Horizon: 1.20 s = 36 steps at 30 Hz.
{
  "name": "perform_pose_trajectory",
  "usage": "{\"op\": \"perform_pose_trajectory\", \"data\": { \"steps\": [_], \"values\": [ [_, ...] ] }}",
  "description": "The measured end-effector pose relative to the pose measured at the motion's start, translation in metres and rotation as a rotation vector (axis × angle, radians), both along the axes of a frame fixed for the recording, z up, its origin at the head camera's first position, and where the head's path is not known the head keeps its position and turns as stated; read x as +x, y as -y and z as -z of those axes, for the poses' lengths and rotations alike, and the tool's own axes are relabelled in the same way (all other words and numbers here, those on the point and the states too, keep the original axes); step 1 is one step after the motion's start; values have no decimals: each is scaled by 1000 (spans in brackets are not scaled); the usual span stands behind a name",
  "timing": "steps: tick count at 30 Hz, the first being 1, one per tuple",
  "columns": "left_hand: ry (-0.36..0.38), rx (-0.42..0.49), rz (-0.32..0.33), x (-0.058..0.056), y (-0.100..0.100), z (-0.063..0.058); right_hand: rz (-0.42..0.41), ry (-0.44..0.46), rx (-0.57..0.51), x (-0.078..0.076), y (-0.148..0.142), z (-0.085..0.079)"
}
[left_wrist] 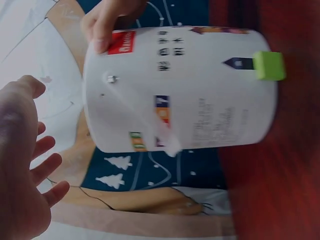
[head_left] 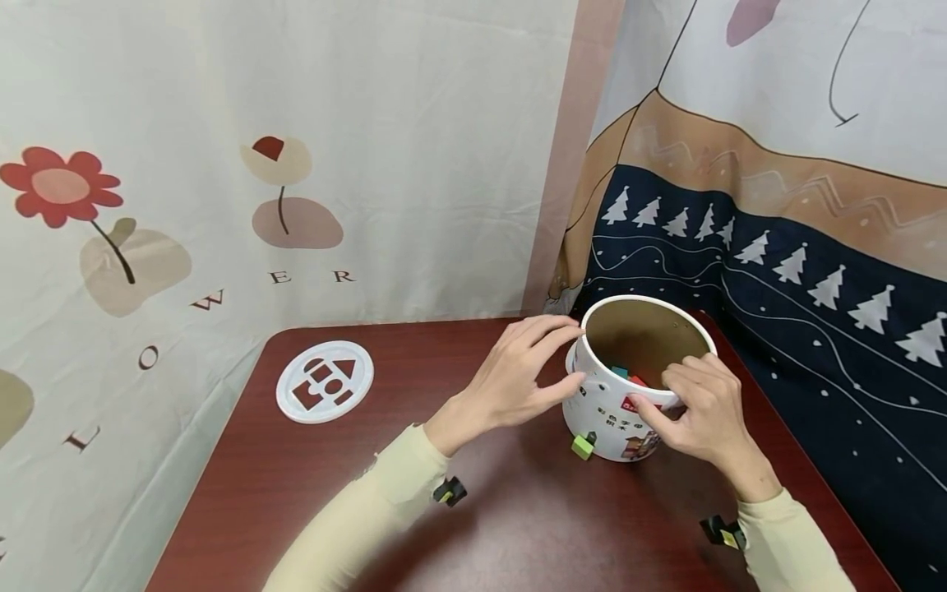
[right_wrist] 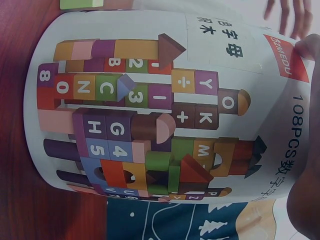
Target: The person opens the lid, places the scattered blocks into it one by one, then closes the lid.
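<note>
A white toy-block bucket (head_left: pixel 610 415), printed with coloured lettered blocks, stands lidless at the table's right side. Its far inner wall shows, and a few coloured blocks (head_left: pixel 620 372) lie inside. My right hand (head_left: pixel 706 403) grips the rim, fingers curled over the edge and thumb against the outside. Beside the rim, my left hand (head_left: pixel 518 370) has its fingers spread; the left wrist view shows that hand (left_wrist: pixel 25 165) apart from the bucket wall (left_wrist: pixel 200 100). A small green block (head_left: pixel 583 447) is at the bucket's foot on the near side.
A white round lid (head_left: pixel 325 381) with shape cut-outs lies at the back left of the dark red table (head_left: pixel 244 493). Printed curtains hang behind the table and along its right edge, the right one (head_left: pixel 769 329) with white trees, close to the bucket.
</note>
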<state>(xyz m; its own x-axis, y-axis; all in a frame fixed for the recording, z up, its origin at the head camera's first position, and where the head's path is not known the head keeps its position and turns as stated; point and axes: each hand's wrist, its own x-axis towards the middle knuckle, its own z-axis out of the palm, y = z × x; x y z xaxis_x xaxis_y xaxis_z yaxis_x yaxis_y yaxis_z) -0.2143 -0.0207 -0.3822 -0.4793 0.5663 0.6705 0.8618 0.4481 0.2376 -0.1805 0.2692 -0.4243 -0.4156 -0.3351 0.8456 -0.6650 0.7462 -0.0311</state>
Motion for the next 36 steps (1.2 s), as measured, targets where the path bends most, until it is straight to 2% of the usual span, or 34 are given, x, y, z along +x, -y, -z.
{"op": "perform_pose_trajectory", "data": {
  "steps": [5,10,16,20,25,36],
  "values": [
    [47,-13,-26,11,13,28,2,2,-8,0,0,1],
    [78,-38,-53,22,18,55,-2,-7,-14,-1,0,0],
    [147,-104,-86,33,9,82,8,9,-8,-1,-1,-1],
    [190,-191,-127,41,-2,98,6,12,-7,-1,0,-2],
    [234,-269,-187,47,-16,113,-17,-21,-23,-1,3,-4],
    [276,-243,-316,49,-37,131,-24,-32,-30,3,7,-9]
  ]
}}
